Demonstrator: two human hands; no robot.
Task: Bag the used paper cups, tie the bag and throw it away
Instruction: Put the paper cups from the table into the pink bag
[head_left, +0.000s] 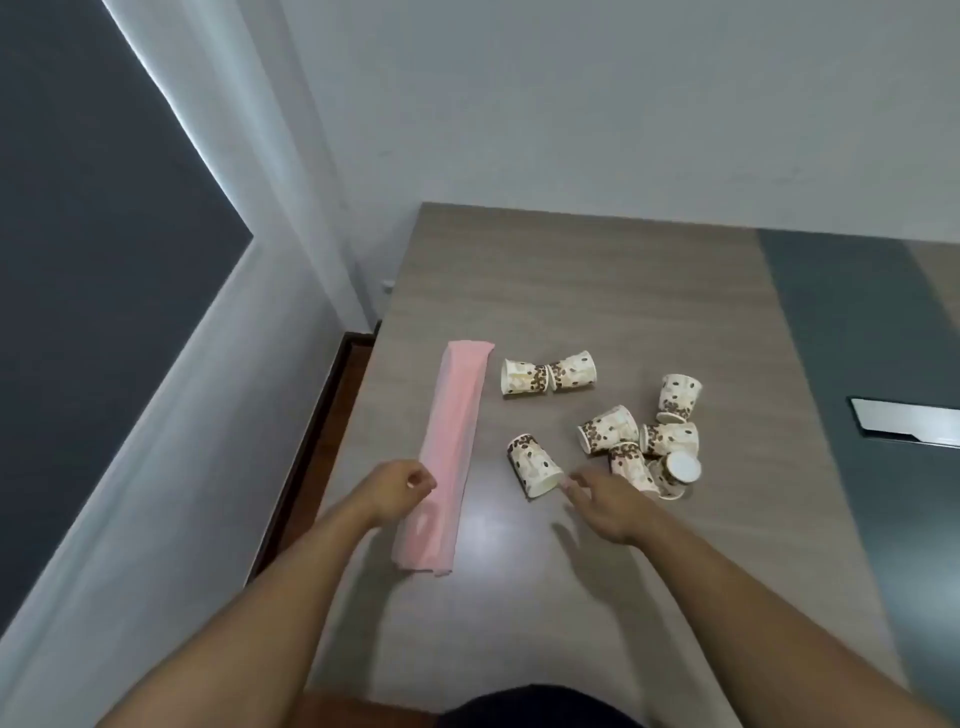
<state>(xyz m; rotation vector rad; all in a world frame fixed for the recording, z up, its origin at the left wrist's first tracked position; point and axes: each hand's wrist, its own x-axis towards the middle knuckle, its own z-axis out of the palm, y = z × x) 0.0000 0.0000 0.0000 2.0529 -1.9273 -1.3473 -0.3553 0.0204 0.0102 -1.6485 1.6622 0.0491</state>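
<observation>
A folded pink plastic bag (448, 452) lies flat as a long strip on the wooden table (571, 291). Several paper cups with a coffee-bean print lie tipped over to its right: a pair end to end (548, 373), one single cup (535, 465), and a cluster (652, 441). My left hand (397, 488) hovers at the bag's left edge with fingers curled, pinching nothing I can see. My right hand (605, 501) is spread flat, fingers apart, its fingertips next to the single cup's rim.
The table's left edge runs beside a white wall, with a narrow floor gap (332, 415). A dark green strip (852, 338) crosses the table on the right, with a silvery flat panel (904, 421) set in it.
</observation>
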